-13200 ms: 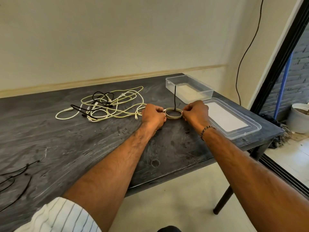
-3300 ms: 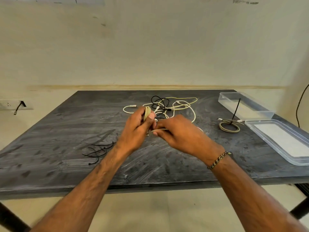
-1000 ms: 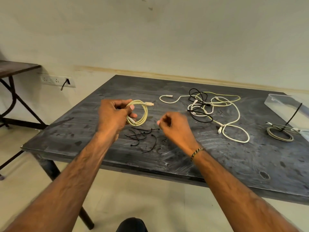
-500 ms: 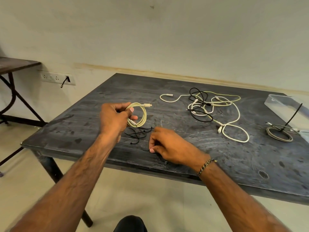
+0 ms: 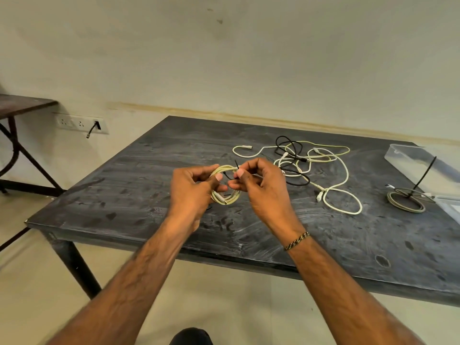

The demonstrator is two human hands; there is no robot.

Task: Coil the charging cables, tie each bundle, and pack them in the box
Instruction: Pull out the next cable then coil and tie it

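Both hands hold a coiled pale-yellow charging cable with a thin black zip tie above the dark scratched table top.
Left hand has fingers curled round the coil's left side, thumb pressed on it; right hand has fingers curled, thumb and forefinger pinching the black tie at the coil's top right. Coil is lifted off the table, near its front edge. Beyond the coil, toward the table's far side, lies a loose tangle of white, pale-yellow and black cables. At the table's right end, a grey coiled cable already tied with an upright black tie lies just beside a clear plastic box. Right wrist wears a braided bracelet.
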